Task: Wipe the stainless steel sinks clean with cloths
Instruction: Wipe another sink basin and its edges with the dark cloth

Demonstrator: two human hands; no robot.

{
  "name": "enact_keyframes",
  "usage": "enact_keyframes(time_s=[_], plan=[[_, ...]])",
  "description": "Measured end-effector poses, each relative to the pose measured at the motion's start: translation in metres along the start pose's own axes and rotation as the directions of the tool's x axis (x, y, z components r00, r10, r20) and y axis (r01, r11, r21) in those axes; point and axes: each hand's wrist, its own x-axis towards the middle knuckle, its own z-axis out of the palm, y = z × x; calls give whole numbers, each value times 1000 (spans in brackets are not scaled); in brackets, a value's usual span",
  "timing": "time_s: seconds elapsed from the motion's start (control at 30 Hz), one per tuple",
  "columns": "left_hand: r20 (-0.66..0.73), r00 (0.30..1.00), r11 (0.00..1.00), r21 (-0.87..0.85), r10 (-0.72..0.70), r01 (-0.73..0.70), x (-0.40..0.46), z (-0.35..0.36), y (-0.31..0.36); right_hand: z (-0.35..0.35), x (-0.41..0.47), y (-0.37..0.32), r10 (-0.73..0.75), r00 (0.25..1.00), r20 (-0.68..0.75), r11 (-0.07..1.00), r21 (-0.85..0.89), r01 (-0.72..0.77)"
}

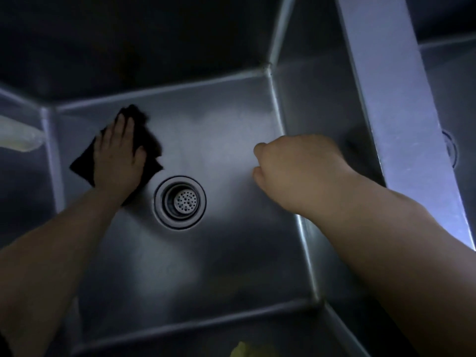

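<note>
Sink basin (231, 266) with drain (180, 202) near floor centre. Cloth (149, 140) on floor left-behind drain, left hand (118, 161) flat on it. Right hand (296, 168) right of drain, above floor. Divider (401, 112) right of basin, second basin (453, 81) beyond.

Bare left hand (117, 161) and bare right hand (296, 171), forearms uncovered, no sleeves, gloves or rings visible behind the fingers
</note>
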Motion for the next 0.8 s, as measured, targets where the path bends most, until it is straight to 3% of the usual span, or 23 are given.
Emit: enact_keyframes(time_s=[0.1, 0.17, 0.37, 0.5, 0.67, 0.8], plan=[[54, 994, 995, 19, -99, 98, -60, 1, -9, -2, 0, 1, 5, 1000, 15, 1000, 30, -5], [112, 990, 996, 58, -80, 74, -100, 5, -3, -2, 0, 1, 0, 1000, 29, 1000, 30, -1], [256, 935, 951, 120, 248, -285, -178, 24, 41, -4, -1, 0, -16, 996, 83, 998, 64, 10], [261, 873, 893, 77, 411, -443, -157, 32, 86, -2, -2, 0, -36, 996, 84, 999, 41, 32], [192, 889, 901, 49, 415, -431, -89, 35, 118, 2, -2, -1, -44, 995, 94, 999, -11, 45], [152, 911, 915, 72, 384, -398, -36, 30, 106, 8, 0, 1, -19, 994, 111, 998, -49, 24]])
